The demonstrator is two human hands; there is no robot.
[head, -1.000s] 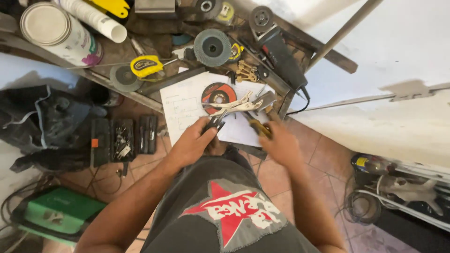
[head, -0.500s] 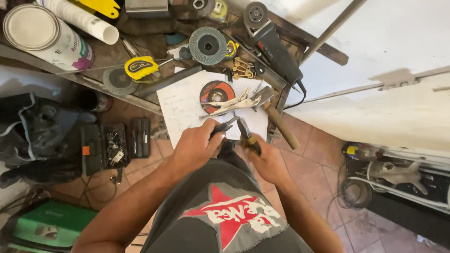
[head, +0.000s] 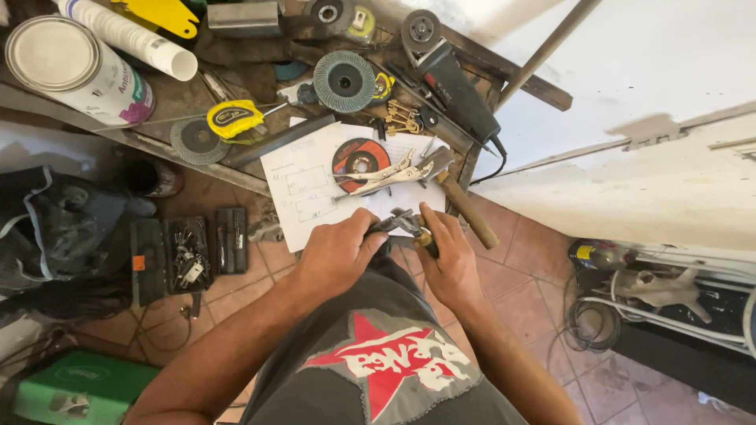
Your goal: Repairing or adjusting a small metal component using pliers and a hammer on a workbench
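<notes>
Both my hands meet at the near edge of a cluttered workbench. My left hand (head: 337,250) is closed around the dark handle end of a small metal tool (head: 399,223). My right hand (head: 445,260) grips the same tool from the other side, by a yellowish part. Just beyond my fingers lies a white sheet of paper with pencilled sketches (head: 298,189). On it rest silver locking pliers (head: 379,175) and a red-and-black cutting disc (head: 360,157). A hammer with a wooden handle (head: 465,207) lies at the paper's right edge.
An angle grinder (head: 455,85), a flap disc (head: 344,81), a yellow tape measure (head: 235,118), keys (head: 402,118), a paint tin (head: 67,71) and a white tube (head: 130,35) crowd the bench. Below left are an open bit case (head: 185,253), a dark bag (head: 59,228) and a green case (head: 75,389). A white panel (head: 630,157) is right.
My hands have drawn back from over the paper toward my body at the bench edge, bringing the small tool with them. The locking pliers stay on the paper.
</notes>
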